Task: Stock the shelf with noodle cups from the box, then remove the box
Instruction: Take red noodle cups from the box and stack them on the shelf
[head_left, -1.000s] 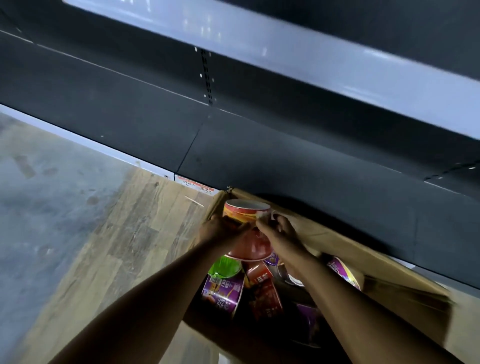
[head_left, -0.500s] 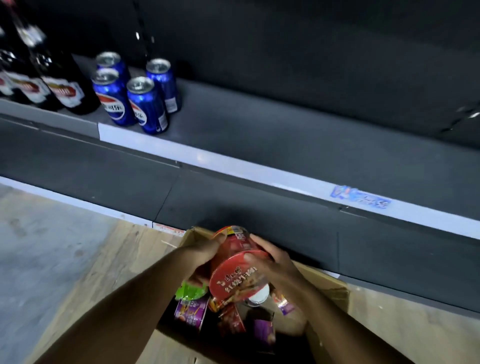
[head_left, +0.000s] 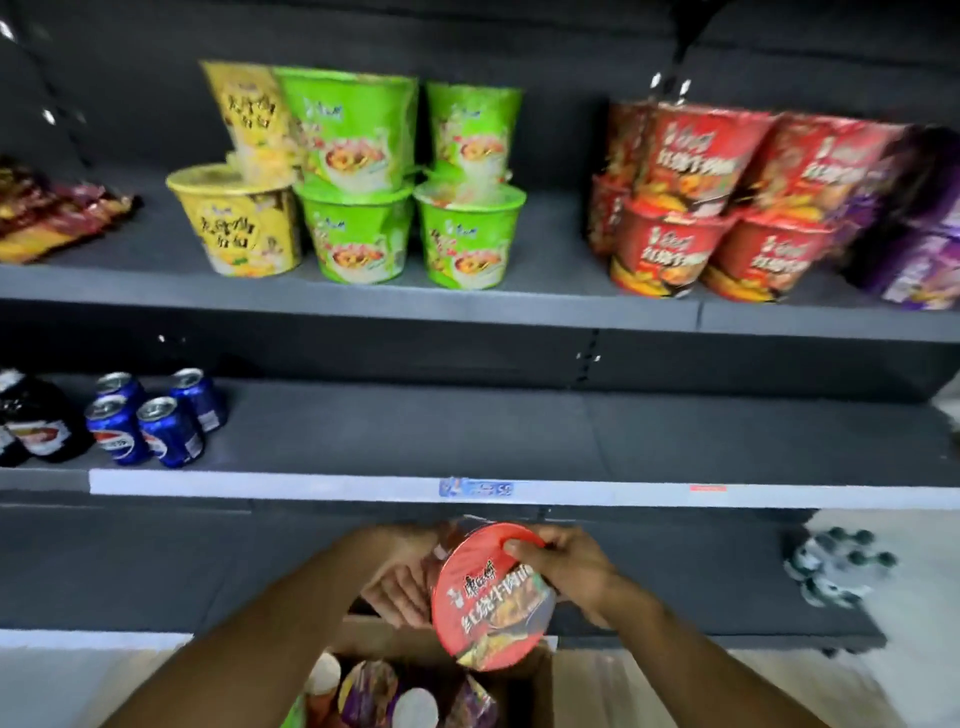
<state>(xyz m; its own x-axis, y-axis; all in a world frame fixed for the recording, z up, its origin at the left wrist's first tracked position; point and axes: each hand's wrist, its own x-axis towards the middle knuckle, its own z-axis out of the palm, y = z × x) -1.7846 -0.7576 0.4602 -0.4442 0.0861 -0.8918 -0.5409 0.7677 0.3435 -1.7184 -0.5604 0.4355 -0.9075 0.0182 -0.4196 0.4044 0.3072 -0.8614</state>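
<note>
One red noodle cup (head_left: 488, 597) sits low in the centre of the frame, tilted so its lid faces the camera, above the open cardboard box (head_left: 524, 686). Two hands hold it. The right hand (head_left: 571, 569) clamps the rim with its thumb on the lid, and the left hand (head_left: 397, 587) curls round the cup's side. On the top shelf (head_left: 363, 301) stand two yellow cups (head_left: 244, 228), four green cups (head_left: 358, 234) and at least four red cups (head_left: 660, 249). At middle left are four blue Pepsi cans (head_left: 166, 431).

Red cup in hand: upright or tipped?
Tipped. The red noodle cup shows its lid to the camera, not upward; right hand and left hand hold it over the box.
</note>
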